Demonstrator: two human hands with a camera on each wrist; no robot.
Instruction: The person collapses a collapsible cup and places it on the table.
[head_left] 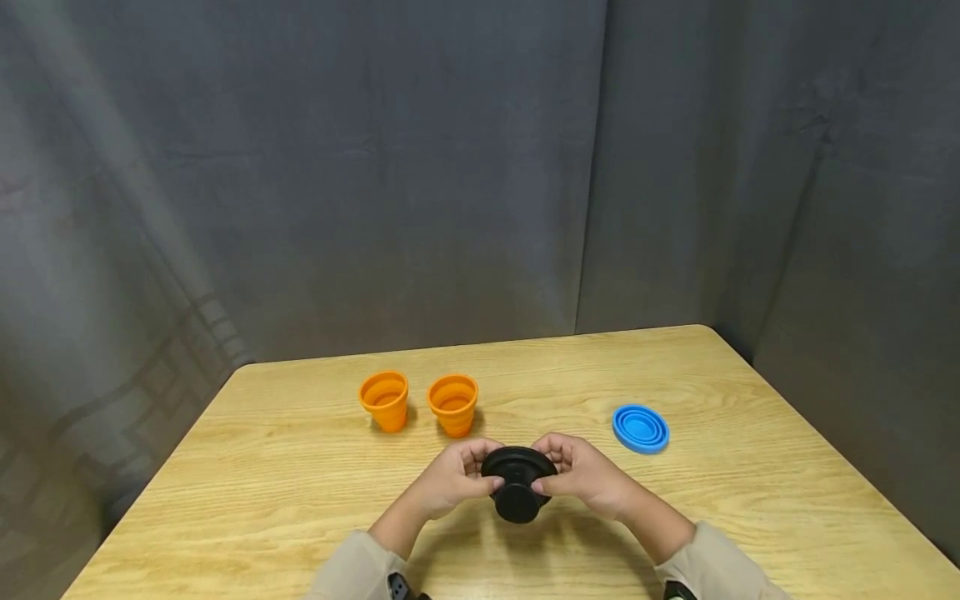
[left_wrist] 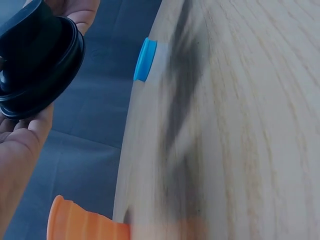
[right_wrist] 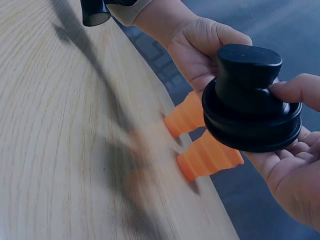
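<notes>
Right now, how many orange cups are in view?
2. In the head view, one orange cup stands left of centre on the table; the second orange cup stands just right of it, beyond the left hand.

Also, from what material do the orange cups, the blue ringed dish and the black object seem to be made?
Orange cups: probably silicone or soft plastic, matte; their walls are stepped.
Blue ringed dish: likely similar, smooth; concentric rings suggest folding walls.
Black object: plastic or rubber, smooth, with soft highlights along its rims; the look leaves open which.
</notes>
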